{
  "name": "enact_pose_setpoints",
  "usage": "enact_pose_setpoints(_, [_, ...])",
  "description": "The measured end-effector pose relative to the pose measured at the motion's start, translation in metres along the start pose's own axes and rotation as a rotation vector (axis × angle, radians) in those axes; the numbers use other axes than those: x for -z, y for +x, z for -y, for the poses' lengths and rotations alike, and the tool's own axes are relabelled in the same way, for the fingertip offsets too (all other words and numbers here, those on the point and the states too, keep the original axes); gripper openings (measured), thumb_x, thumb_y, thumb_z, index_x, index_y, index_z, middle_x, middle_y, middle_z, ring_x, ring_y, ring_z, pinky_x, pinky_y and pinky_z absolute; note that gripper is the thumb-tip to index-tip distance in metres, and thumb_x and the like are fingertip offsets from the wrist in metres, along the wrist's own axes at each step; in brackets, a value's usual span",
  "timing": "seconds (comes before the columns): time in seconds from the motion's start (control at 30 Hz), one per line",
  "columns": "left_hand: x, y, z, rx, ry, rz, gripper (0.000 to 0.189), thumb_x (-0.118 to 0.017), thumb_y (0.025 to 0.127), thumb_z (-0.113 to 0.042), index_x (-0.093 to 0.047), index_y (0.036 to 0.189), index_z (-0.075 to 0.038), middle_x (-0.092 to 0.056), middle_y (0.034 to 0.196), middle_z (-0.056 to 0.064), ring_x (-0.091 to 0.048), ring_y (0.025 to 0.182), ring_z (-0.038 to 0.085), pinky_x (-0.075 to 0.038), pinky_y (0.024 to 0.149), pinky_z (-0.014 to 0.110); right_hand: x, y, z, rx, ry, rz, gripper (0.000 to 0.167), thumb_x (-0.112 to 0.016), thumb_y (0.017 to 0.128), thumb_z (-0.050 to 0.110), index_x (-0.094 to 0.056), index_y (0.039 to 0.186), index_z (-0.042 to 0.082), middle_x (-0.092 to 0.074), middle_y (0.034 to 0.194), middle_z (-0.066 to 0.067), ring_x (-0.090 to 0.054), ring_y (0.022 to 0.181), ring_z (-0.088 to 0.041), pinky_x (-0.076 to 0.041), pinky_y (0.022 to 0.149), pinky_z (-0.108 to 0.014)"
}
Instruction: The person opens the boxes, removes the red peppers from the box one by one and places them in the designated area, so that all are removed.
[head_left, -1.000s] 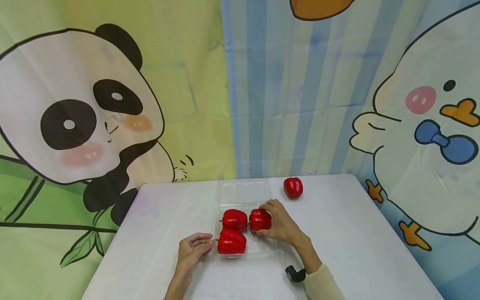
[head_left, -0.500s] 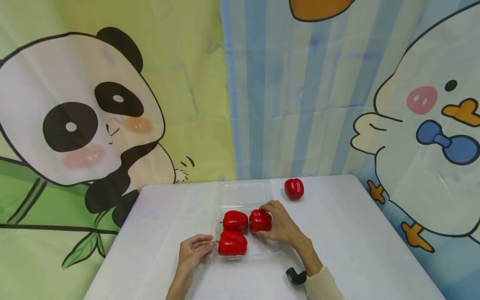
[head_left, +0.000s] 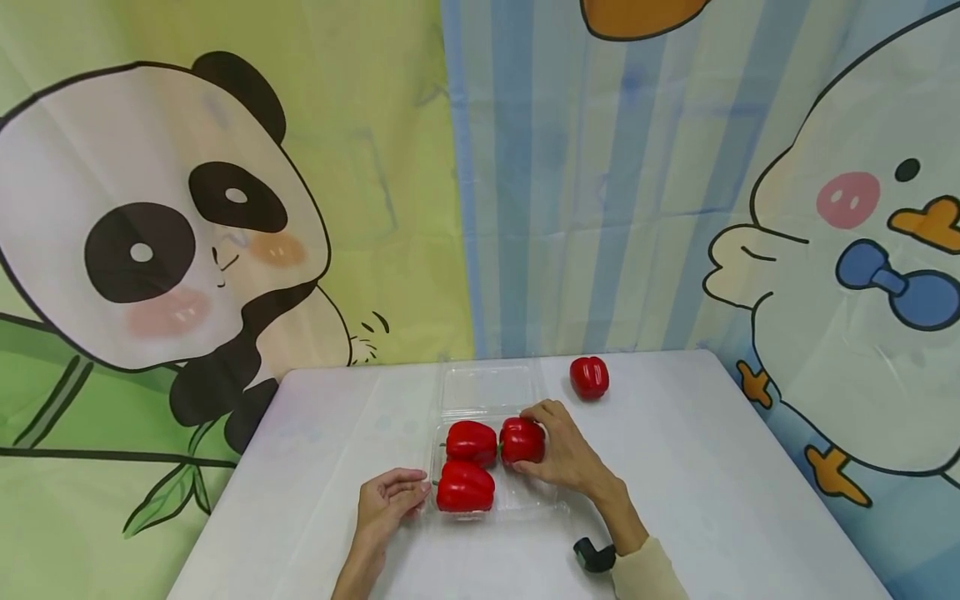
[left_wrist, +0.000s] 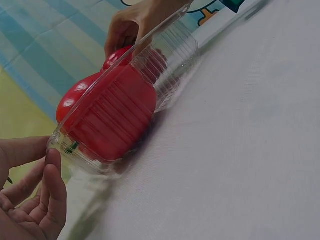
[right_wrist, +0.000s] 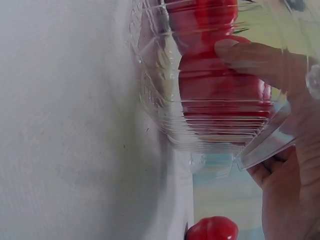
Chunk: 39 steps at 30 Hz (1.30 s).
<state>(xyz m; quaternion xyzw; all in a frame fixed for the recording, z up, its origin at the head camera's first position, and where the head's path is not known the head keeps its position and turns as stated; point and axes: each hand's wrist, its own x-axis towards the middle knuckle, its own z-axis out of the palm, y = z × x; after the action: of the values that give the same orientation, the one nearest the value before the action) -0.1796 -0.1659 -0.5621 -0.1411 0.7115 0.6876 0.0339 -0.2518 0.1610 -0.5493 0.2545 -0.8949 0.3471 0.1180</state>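
A clear plastic clamshell box lies on the table with its lid laid back, and three red bell peppers are in its base. Two peppers are on the left side, a rear one and a front one. My right hand grips the third bell pepper, at the rear right inside the box, thumb in front and fingers behind. At the box's left edge, my left hand pinches the rim between thumb and finger, plainest in the left wrist view. The box wall partly blurs the peppers in both wrist views.
Another red bell pepper sits on the white table near its back edge, right of the lid. By the right sleeve is a small black object. A cartoon-printed curtain hangs behind the table.
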Motion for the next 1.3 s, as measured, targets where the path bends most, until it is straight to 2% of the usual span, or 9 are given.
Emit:
enact_pose_setpoints(0.2, [0.001, 0.003, 0.0, -0.03, -0.02, 0.016, 0.03, -0.088, 0.09, -0.005, -0.078, 0.115, 0.005, -0.081, 0.092, 0.006, -0.073, 0.073, 0.013, -0.06, 0.063, 0.023, 0.004, 0.003, 0.002, -0.014, 0.066, -0.02, 0.074, -0.1, 0.072, 0.028, -0.069, 0.137, 0.011, -0.068, 0.131, -0.001, -0.06, 0.127, -0.021, -0.063, 0.103, -0.05])
enact_pose_setpoints(0.4, [0.0, 0.005, -0.001, -0.032, -0.018, 0.015, 0.029, -0.087, 0.09, -0.005, -0.078, 0.116, 0.005, -0.082, 0.092, 0.005, -0.073, 0.073, 0.012, -0.06, 0.063, 0.024, 0.005, 0.004, 0.002, -0.037, 0.085, -0.047, 0.074, -0.101, 0.071, 0.027, -0.07, 0.138, 0.014, -0.069, 0.132, 0.001, -0.062, 0.126, -0.018, -0.064, 0.101, -0.044])
enact_pose_setpoints(0.53, [0.0, 0.005, 0.0, -0.033, -0.027, 0.021, 0.03, -0.088, 0.09, -0.006, -0.077, 0.116, 0.005, -0.081, 0.091, 0.005, -0.073, 0.072, 0.012, -0.06, 0.063, 0.023, 0.007, 0.005, 0.002, -0.041, 0.121, -0.082, 0.073, -0.101, 0.07, 0.026, -0.072, 0.136, 0.015, -0.07, 0.128, 0.001, -0.064, 0.12, -0.017, -0.065, 0.096, -0.038])
enact_pose_setpoints(0.63, [0.001, 0.005, 0.0, -0.039, -0.021, 0.024, 0.031, -0.088, 0.091, -0.006, -0.077, 0.117, 0.007, -0.081, 0.09, 0.004, -0.073, 0.072, 0.012, -0.06, 0.062, 0.023, 0.007, 0.005, 0.001, -0.04, 0.15, -0.108, 0.072, -0.101, 0.069, 0.026, -0.073, 0.135, 0.015, -0.071, 0.127, 0.001, -0.066, 0.116, -0.017, -0.065, 0.093, -0.038])
enact_pose_setpoints(0.83, [0.001, 0.005, 0.001, -0.032, -0.021, 0.021, 0.031, -0.088, 0.09, -0.006, -0.077, 0.116, 0.006, -0.08, 0.089, 0.004, -0.073, 0.072, 0.012, -0.059, 0.061, 0.023, 0.009, 0.003, 0.001, -0.058, 0.191, -0.12, 0.072, -0.101, 0.069, 0.027, -0.073, 0.135, 0.018, -0.072, 0.128, 0.001, -0.067, 0.116, -0.018, -0.066, 0.092, -0.042])
enact_pose_setpoints(1.07, [0.001, 0.005, 0.001, -0.027, -0.036, 0.023, 0.03, -0.088, 0.089, -0.005, -0.078, 0.116, 0.006, -0.081, 0.091, 0.005, -0.073, 0.073, 0.013, -0.06, 0.062, 0.022, 0.01, 0.0, 0.001, -0.078, 0.203, -0.122, 0.07, -0.1, 0.073, 0.026, -0.073, 0.136, 0.017, -0.075, 0.131, 0.002, -0.067, 0.117, -0.017, -0.065, 0.093, -0.04])
enact_pose_setpoints(1.3, [0.001, 0.004, 0.004, 0.008, 0.016, 0.008, 0.033, -0.088, 0.091, -0.009, -0.077, 0.119, 0.004, -0.079, 0.089, 0.003, -0.072, 0.075, 0.014, -0.059, 0.062, 0.024, 0.008, -0.006, 0.0, -0.087, 0.252, -0.151, 0.07, -0.101, 0.073, 0.026, -0.071, 0.136, 0.015, -0.076, 0.129, -0.002, -0.068, 0.114, -0.021, -0.064, 0.093, -0.039])
